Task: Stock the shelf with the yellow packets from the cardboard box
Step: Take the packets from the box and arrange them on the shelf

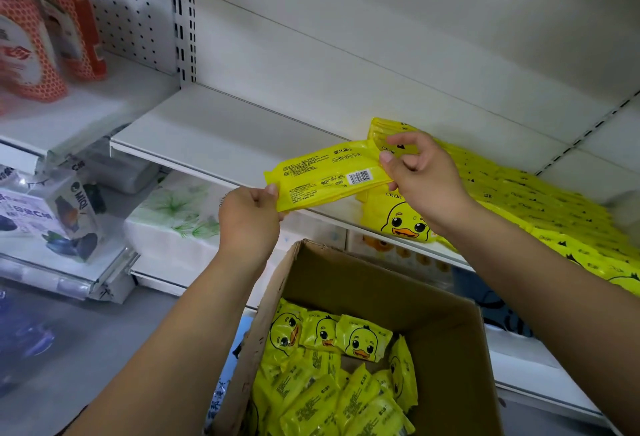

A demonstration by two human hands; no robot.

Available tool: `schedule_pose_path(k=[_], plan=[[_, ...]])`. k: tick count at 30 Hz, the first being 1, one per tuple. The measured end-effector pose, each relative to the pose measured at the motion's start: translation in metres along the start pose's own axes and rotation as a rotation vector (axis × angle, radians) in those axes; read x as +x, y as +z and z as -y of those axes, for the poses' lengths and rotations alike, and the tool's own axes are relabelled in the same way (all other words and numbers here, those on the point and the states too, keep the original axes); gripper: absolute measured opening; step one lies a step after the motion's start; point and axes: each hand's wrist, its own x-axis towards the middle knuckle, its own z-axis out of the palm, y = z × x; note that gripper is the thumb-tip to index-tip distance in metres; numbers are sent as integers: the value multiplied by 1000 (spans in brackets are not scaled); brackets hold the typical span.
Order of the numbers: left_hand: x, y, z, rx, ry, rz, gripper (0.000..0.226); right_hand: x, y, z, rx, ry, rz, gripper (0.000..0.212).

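— Where is the yellow packet [325, 176]?

— In the air, held lengthwise between both hands. Its printed back and barcode face the camera. It sits just in front of the white shelf [214, 127] edge, above the cardboard box [446, 331].

— How are the hands holding it?

— The left hand [249, 217] pinches the left end, thumb on top and fingers curled beneath. The right hand [422, 176] pinches the right end between thumb and bent fingers. I cannot tell whether its forefinger also touches the packet standing just behind.

— What is on the shelf?

— A row of yellow packets [554, 207] packed side by side along the right part. The nearest one shows a duck face towards the front.

— And the box?

— It is open and sits below the hands. Loose packets [363, 335] lie jumbled in its bottom, some duck side up and some with the printed back up.

— Anything else around?

— Red bottles [31, 51], blurred, stand on the neighbouring shelf at upper left. A tissue pack [173, 214] with green leaf print lies on the level below.
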Motion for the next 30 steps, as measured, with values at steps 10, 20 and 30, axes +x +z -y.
schedule_pose_path(k=[10,20,30], plan=[[-13,-9,-11,-188,-297,445,59,-3,16,18,106,-65,188,28],[-29,-1,-16,-553,-250,668,47,-25,39,16,378,80,430,22],[-18,2,-12,-639,-239,596,33,0,-5,2,-109,126,486,29]])
